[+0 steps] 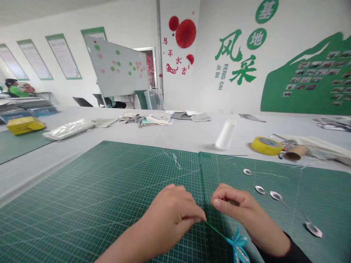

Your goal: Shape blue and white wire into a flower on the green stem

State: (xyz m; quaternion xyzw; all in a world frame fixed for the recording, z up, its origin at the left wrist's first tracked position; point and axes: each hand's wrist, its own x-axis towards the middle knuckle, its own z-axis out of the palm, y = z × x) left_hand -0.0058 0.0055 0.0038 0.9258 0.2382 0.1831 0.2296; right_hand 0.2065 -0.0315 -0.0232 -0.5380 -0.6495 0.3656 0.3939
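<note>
My left hand (172, 219) pinches the top of a thin green stem (216, 232) at its fingertips. The stem slants down to a blue ribbon flower (238, 246) at the bottom edge of the view. My right hand (233, 201) is curled just above, thumb and forefinger closed on a small green strip (229, 201), mostly hidden. Both hands rest over a green cutting mat (109, 190). To the right lie several silver loop petals (275, 195) on thin wires, apart from my hands.
A yellow tape roll (267, 145), a white thread cone (225, 135) and a cardboard tube (296, 152) stand beyond the mat. Fabric pieces (153, 118) and a yellow box (25, 125) lie on the grey table. A person (16, 88) sits far left.
</note>
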